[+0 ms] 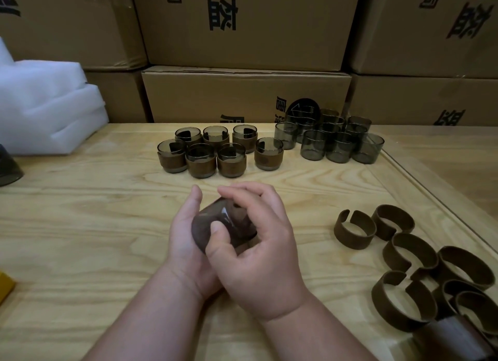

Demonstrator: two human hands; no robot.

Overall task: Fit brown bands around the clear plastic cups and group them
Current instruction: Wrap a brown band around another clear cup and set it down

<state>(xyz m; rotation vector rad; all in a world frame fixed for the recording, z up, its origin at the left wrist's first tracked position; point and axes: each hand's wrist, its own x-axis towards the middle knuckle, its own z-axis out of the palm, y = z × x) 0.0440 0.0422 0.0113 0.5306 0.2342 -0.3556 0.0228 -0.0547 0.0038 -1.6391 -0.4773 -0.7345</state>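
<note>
Both hands hold one smoky clear cup (pixel 215 220) tilted on its side above the table's middle. My left hand (pixel 186 242) cups it from below and behind. My right hand (pixel 258 247) wraps over it, thumb pressed on its wall; whether a band is on it I cannot tell. Several banded cups (pixel 215 151) stand grouped at the back centre. Several bare cups (pixel 331 141) cluster to their right, some stacked. Loose open brown bands (pixel 409 255) lie at the right front.
Cardboard boxes (pixel 242 91) stacked behind the wooden table (pixel 94 226). White foam sheets (pixel 45 112) at the back left, a dark cup-like object (pixel 8 166) at the left edge, a yellow item (pixel 5 285) at the front left. A table seam (pixel 436 204) runs diagonally on the right.
</note>
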